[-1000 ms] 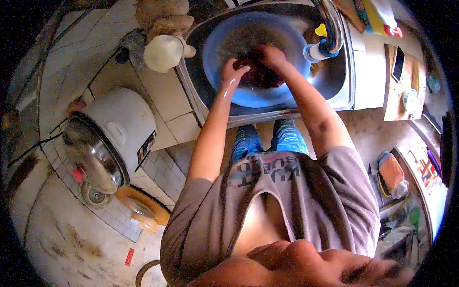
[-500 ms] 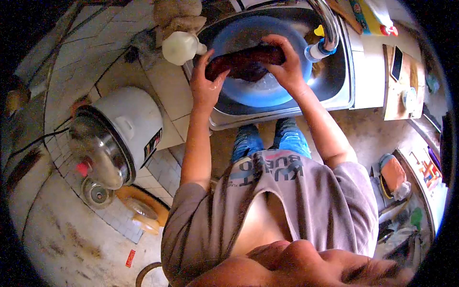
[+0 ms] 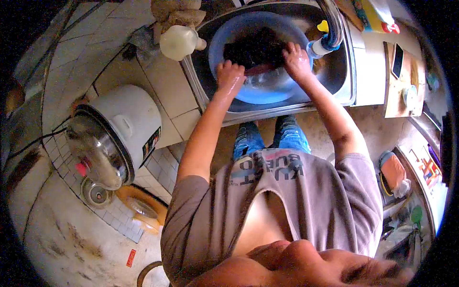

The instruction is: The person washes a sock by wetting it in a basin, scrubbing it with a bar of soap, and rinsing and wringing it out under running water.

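A dark, reddish-black wet cloth (image 3: 258, 50) is spread over the light blue basin (image 3: 217, 36). Its lower edge looks redder, and its exact kind is unclear. My left hand (image 3: 230, 75) is closed on the near left corner of the cloth, with fingers curled over it. On the right side, my right hand (image 3: 297, 60) grips the other end near the basin's rim. Both hands are wet. Beneath the cloth, foamy water (image 3: 263, 80) shows in the basin.
The basin stands in a metal sink (image 3: 342, 81) under a curved faucet (image 3: 330, 40). A pale bottle (image 3: 178, 44) is at the sink's left corner. A white rice cooker (image 3: 124, 122) stands left. A phone (image 3: 397, 60) lies on a wooden board (image 3: 392, 103) at right.
The cloth was bunched into a roll held up between both hands. Now it hangs spread out lower over the basin, and both hands have turned with their backs up.
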A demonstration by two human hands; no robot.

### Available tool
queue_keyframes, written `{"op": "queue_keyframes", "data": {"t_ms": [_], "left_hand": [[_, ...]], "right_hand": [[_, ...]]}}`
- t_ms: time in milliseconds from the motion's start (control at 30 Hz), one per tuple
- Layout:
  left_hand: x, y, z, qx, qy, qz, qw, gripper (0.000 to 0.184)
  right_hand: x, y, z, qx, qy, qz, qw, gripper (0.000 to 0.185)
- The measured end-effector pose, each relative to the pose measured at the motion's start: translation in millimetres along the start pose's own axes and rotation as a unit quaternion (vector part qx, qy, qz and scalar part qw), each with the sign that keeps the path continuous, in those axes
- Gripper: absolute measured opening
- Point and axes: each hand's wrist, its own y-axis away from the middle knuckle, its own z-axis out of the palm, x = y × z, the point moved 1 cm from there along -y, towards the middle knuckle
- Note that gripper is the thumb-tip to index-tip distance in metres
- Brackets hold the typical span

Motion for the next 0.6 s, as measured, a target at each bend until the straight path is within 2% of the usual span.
{"op": "queue_keyframes", "data": {"t_ms": [33, 100, 133, 167, 200, 233, 267, 300, 333, 367, 400, 433, 467, 500, 567, 600], "left_hand": [[4.8, -3.1, 8.9, -0.035, -0.009, 0.016, 0.999, 0.033], [16.9, -4.6, 29.4, -0.061, 0.036, -0.008, 0.997, 0.031], [22.1, -6.3, 40.3, -0.080, 0.083, -0.049, 0.992, 0.027], [27.0, -9.6, 51.1, -0.098, 0.130, -0.088, 0.983, 0.025], [35.7, -11.3, 41.1, -0.129, 0.206, -0.127, 0.962, 0.030], [42.0, -11.3, 53.6, -0.130, 0.206, -0.126, 0.962, 0.030], [48.3, -10.2, 65.4, -0.099, 0.309, -0.110, 0.939, 0.033], [54.1, -10.3, 65.6, -0.067, 0.409, -0.091, 0.905, 0.036], [59.0, -12.1, 67.1, -0.117, 0.511, -0.100, 0.845, 0.037], [61.1, -13.8, 67.2, -0.118, 0.511, -0.097, 0.846, 0.037], [64.0, -12.5, 54.8, -0.159, 0.681, -0.142, 0.700, 0.034], [65.9, -11.5, 45.1, -0.194, 0.814, -0.180, 0.517, 0.032], [62.1, -13.0, 34.2, -0.174, 0.818, -0.205, 0.508, 0.029], [54.6, -8.3, 35.9, -0.097, 0.804, -0.238, 0.537, 0.026], [39.7, -7.5, 36.5, 0.081, 0.726, -0.351, 0.586, 0.024], [34.5, -8.7, 38.5, 0.125, 0.736, -0.371, 0.553, 0.025]], "right_hand": [[0.0, 1.9, 3.9, -0.004, 0.014, 0.001, 1.000, 0.024], [-6.3, 12.3, 7.9, -0.152, 0.079, -0.067, 0.983, 0.034], [-16.8, 12.0, -2.4, -0.240, 0.051, -0.038, 0.969, 0.034], [-22.0, 16.5, 4.9, -0.210, 0.002, -0.004, 0.978, 0.040], [-31.6, 15.8, 3.7, -0.183, -0.046, 0.063, 0.980, 0.045], [-40.9, 14.5, 3.9, -0.156, -0.095, 0.128, 0.975, 0.051], [-44.9, 13.2, 6.2, -0.156, -0.096, 0.128, 0.975, 0.051], [-47.0, 14.0, 10.4, -0.134, -0.151, 0.157, 0.967, 0.055], [-48.5, 15.3, 14.3, -0.111, -0.206, 0.187, 0.954, 0.060], [-49.4, 14.2, 18.7, -0.109, -0.204, 0.189, 0.954, 0.060], [-50.1, 14.0, 24.4, -0.126, -0.271, 0.228, 0.927, 0.059], [-48.6, 17.0, 36.8, -0.142, -0.337, 0.264, 0.893, 0.058], [-48.8, 17.9, 55.9, -0.151, -0.390, 0.293, 0.860, 0.053], [-56.3, 14.2, 49.6, -0.145, -0.475, 0.278, 0.822, 0.051], [-83.1, 11.2, 18.3, -0.074, -0.435, 0.253, 0.861, 0.047], [-96.1, 8.4, 9.2, -0.036, -0.452, 0.232, 0.861, 0.041]]}}
